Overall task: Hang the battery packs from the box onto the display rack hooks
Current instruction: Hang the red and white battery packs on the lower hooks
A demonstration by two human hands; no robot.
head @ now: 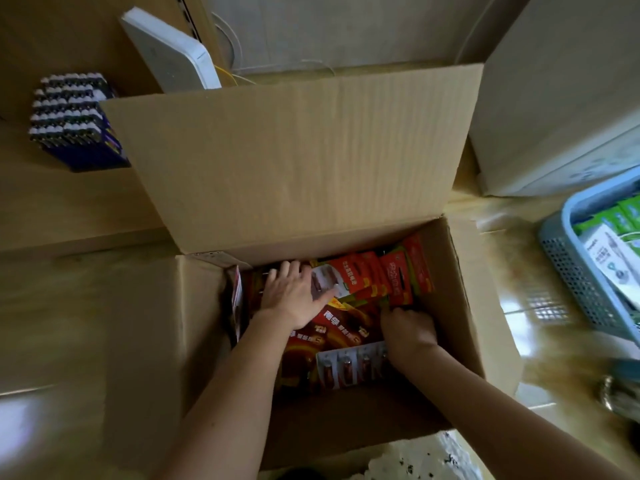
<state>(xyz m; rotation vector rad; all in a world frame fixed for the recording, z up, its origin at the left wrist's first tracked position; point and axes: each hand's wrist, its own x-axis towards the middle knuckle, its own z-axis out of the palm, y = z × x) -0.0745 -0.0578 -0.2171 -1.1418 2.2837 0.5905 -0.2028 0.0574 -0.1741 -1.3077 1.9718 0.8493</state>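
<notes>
Shiny tan floor [69,306] lies under a big open brown cardboard box [294,161] in the middle of the frame. Red card battery packs [398,278] fill its bottom. Left hand [291,299] lies flat on them, fingers spread. Right hand [408,330] curls down among them; I cannot tell what it holds

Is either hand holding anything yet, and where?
Left hand lies flat on the battery packs, gripping nothing. Right hand curls into them; grip hidden.
</notes>
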